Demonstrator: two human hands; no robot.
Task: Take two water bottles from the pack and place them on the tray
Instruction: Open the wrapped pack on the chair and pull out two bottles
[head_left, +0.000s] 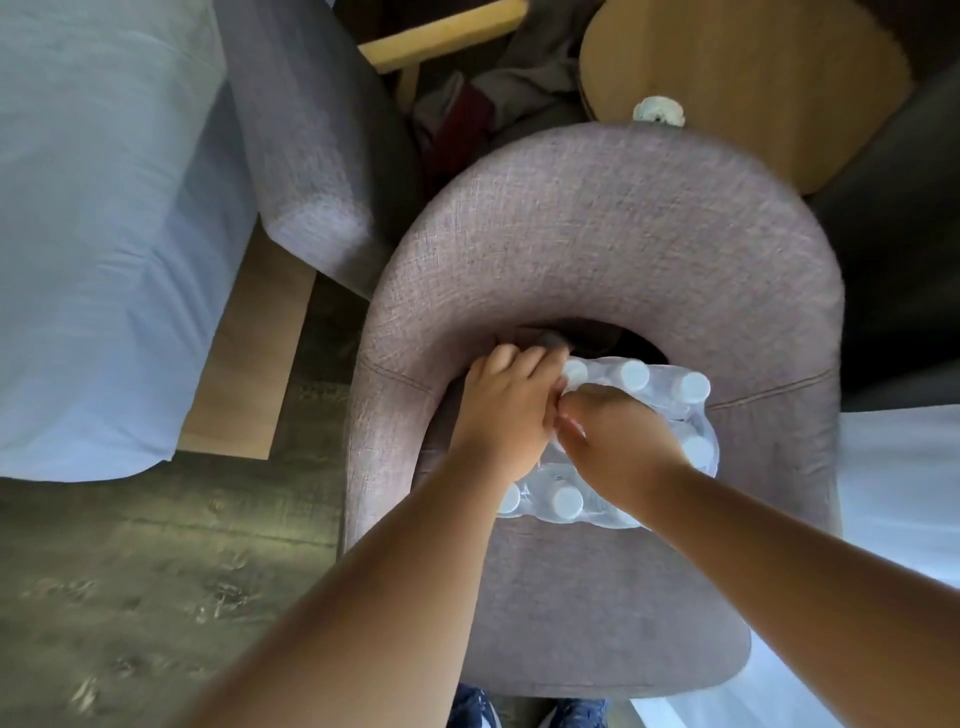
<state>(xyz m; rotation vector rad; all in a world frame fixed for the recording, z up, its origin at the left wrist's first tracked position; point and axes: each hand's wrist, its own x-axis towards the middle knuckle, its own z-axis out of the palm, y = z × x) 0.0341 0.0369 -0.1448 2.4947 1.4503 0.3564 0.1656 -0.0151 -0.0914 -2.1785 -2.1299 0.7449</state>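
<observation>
A rounded armchair in coarse mauve woven fabric stood on a grey wood-grain floor, with a bed in pale blue sheeting at left and a round wooden table behind. The shrink-wrapped pack of white-capped water bottles sat on the seat. The left hand and right hand pressed together on the wrap, fingers curled; their exact grip could not be told. No tray appeared.

I saw soft, dim daylight, brightest at the frame's left and lower right. Motion blur smeared the floor at lower left; wide-angle distortion bent the edges.
</observation>
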